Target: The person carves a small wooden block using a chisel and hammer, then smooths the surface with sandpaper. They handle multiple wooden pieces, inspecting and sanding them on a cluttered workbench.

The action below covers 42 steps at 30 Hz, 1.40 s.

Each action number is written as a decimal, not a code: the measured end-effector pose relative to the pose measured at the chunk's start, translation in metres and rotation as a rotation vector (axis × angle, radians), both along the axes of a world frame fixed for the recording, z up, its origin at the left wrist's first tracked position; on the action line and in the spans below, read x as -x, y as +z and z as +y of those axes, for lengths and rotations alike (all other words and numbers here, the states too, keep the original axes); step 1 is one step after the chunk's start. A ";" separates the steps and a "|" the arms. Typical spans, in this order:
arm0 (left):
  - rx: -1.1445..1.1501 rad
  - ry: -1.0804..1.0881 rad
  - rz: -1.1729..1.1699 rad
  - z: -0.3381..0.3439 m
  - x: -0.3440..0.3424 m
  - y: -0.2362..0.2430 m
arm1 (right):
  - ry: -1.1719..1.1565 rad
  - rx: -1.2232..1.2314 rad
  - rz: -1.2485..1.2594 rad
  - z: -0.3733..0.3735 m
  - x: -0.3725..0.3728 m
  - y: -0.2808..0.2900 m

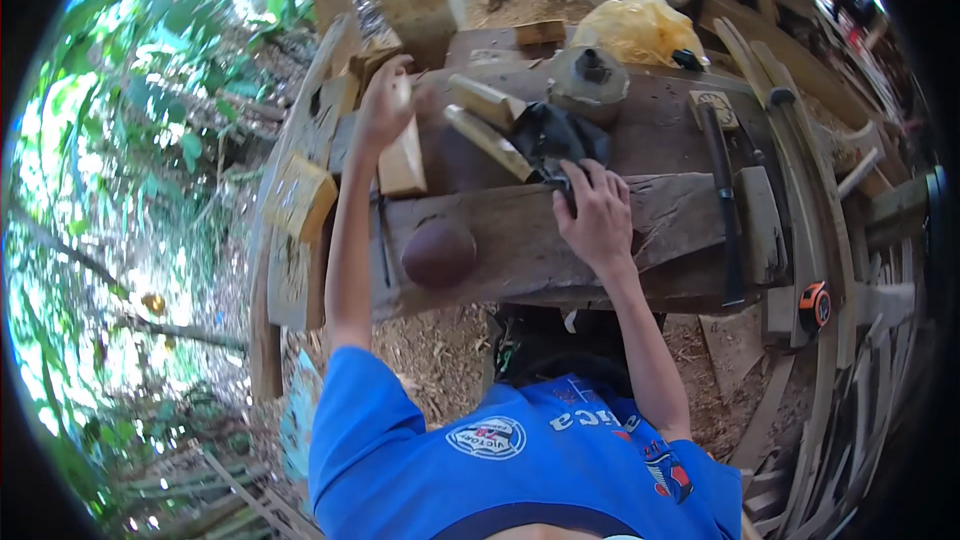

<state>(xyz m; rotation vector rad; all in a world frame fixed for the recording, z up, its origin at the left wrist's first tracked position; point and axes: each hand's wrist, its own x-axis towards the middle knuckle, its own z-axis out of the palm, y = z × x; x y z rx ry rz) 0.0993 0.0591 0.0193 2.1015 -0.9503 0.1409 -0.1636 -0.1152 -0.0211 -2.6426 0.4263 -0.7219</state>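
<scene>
My left hand [385,108] is at the far left of the wooden bench, partly blurred, its fingers curled. A pale sliver shows among them, but I cannot make out what it is. Just below that hand lies a light wooden block [402,172]. My right hand [598,215] rests at the bench's middle, fingers apart, their tips touching the edge of a crumpled black sheet [562,140]. Two sawn wood pieces, a longer strip [488,143] and a shorter block [487,100], lie left of this sheet. A brown round object [439,253] sits on the near plank [500,230].
Behind the sheet stands a grey conical container [588,80], next to a yellow plastic bag [640,28]. A dark-handled hammer-like tool [722,190] lies to the right, beside a square clock-like dial [715,108]. An orange tape measure [814,307] and long boards [800,170] edge the right side.
</scene>
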 end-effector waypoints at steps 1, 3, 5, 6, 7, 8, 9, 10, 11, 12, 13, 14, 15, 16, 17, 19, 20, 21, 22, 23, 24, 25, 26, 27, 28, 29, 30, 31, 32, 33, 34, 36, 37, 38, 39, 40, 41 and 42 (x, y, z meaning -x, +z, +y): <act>-0.078 0.216 -0.085 0.015 -0.030 -0.011 | 0.042 0.002 -0.016 0.007 -0.002 0.002; -0.451 0.519 0.013 0.021 -0.065 -0.029 | 0.059 0.006 -0.038 0.008 -0.004 0.001; -0.648 0.509 -0.073 0.008 -0.071 -0.034 | 0.034 0.012 -0.033 0.003 -0.002 -0.001; -0.744 0.501 -0.122 0.002 -0.074 -0.034 | 0.018 0.015 -0.031 0.001 -0.001 -0.001; -0.720 0.422 -0.122 0.011 -0.082 -0.036 | 0.025 0.005 -0.038 0.003 -0.002 0.000; -0.673 0.293 -0.100 -0.016 -0.073 -0.041 | -0.016 0.008 -0.015 -0.005 0.000 -0.002; -0.629 0.159 -0.081 -0.035 -0.062 -0.041 | -0.065 0.008 0.004 -0.012 0.005 -0.002; -0.595 0.294 -0.159 0.015 -0.083 -0.044 | 0.009 -0.015 -0.048 0.004 0.001 0.003; -0.530 0.291 0.033 -0.021 -0.070 -0.041 | -0.054 0.006 -0.036 -0.011 0.002 -0.008; -0.449 0.513 0.043 0.058 -0.101 -0.029 | 0.064 -0.053 -0.119 0.014 -0.004 0.004; -0.365 0.555 -0.067 0.064 -0.103 -0.026 | 0.092 -0.068 -0.141 0.016 -0.004 0.005; -0.142 0.384 -0.108 0.057 -0.097 -0.022 | 0.084 -0.085 -0.132 0.012 -0.003 0.004; -0.079 0.235 -0.116 0.041 -0.084 -0.013 | 0.077 -0.098 -0.118 0.006 -0.002 0.001; -0.028 0.176 -0.103 0.025 -0.064 0.002 | 0.035 -0.079 -0.098 -0.001 0.000 -0.005; 0.019 0.127 -0.098 0.016 -0.038 0.028 | 0.018 -0.064 -0.084 -0.005 0.002 -0.008; 0.087 0.099 -0.092 0.005 0.023 0.080 | 0.035 -0.055 -0.107 -0.004 0.001 -0.012; 0.120 0.025 -0.101 0.006 0.047 0.103 | 0.043 -0.070 -0.128 -0.001 0.001 -0.012; 0.123 -0.026 -0.115 -0.005 0.079 0.122 | 0.046 -0.082 -0.142 -0.003 0.000 -0.012; 0.130 -0.077 -0.128 -0.019 0.111 0.135 | 0.048 -0.089 -0.155 -0.005 0.001 -0.013; 0.036 -0.136 -0.101 -0.026 0.134 0.143 | 0.039 -0.119 -0.287 -0.004 0.003 -0.009; -0.055 -0.202 -0.075 -0.034 0.154 0.145 | 0.101 -0.238 -0.414 -0.010 0.005 -0.006; -0.144 -0.337 -0.108 -0.043 0.173 0.139 | 0.160 -0.363 -0.542 -0.020 0.006 -0.003; -0.239 -0.468 -0.144 -0.050 0.191 0.135 | 0.223 -0.494 -0.672 -0.023 0.009 0.001; -0.333 -0.554 -0.159 -0.059 0.209 0.128 | 0.079 -0.676 -0.786 -0.022 0.017 0.006; -0.428 -0.629 -0.177 -0.064 0.225 0.122 | 0.088 -0.710 -0.751 -0.024 0.035 0.016; -0.491 -0.684 -0.187 -0.069 0.238 0.115 | 0.096 -0.744 -0.716 -0.034 0.058 0.027; -0.557 -0.749 -0.197 -0.076 0.248 0.107 | 0.078 -0.479 -0.743 -0.053 0.077 0.035; -0.585 -0.764 -0.145 -0.083 0.249 0.093 | -0.020 -0.309 -0.716 -0.070 0.097 0.049; -0.606 -0.791 -0.098 -0.093 0.251 0.081 | -0.198 -0.332 -0.727 -0.091 0.114 0.049; -0.640 -0.774 -0.129 -0.102 0.253 0.071 | -0.347 -0.197 -0.794 -0.118 0.130 0.049; -0.670 -0.768 -0.162 -0.114 0.254 0.062 | -0.536 -0.208 -0.830 -0.139 0.141 0.050; -0.662 -0.766 -0.206 -0.127 0.253 0.050 | -0.791 -0.188 -0.604 -0.192 0.158 0.041; -0.615 -0.784 -0.218 -0.134 0.252 0.046 | -0.819 -0.194 -0.332 -0.214 0.162 0.033; -0.571 -0.796 -0.232 -0.138 0.252 0.041 | -0.835 -0.203 -0.063 -0.234 0.162 0.024; -0.443 -0.780 -0.224 -0.131 0.247 0.030 | -0.819 -0.217 0.206 -0.243 0.155 0.018; -0.434 -0.719 -0.210 -0.121 0.247 0.029 | -0.772 -0.251 0.279 -0.246 0.152 0.018; -0.423 -0.663 -0.198 -0.111 0.250 0.030 | -0.732 -0.284 0.352 -0.248 0.150 0.018; -0.411 -0.608 -0.186 -0.101 0.252 0.030 | -0.692 -0.315 0.425 -0.250 0.148 0.020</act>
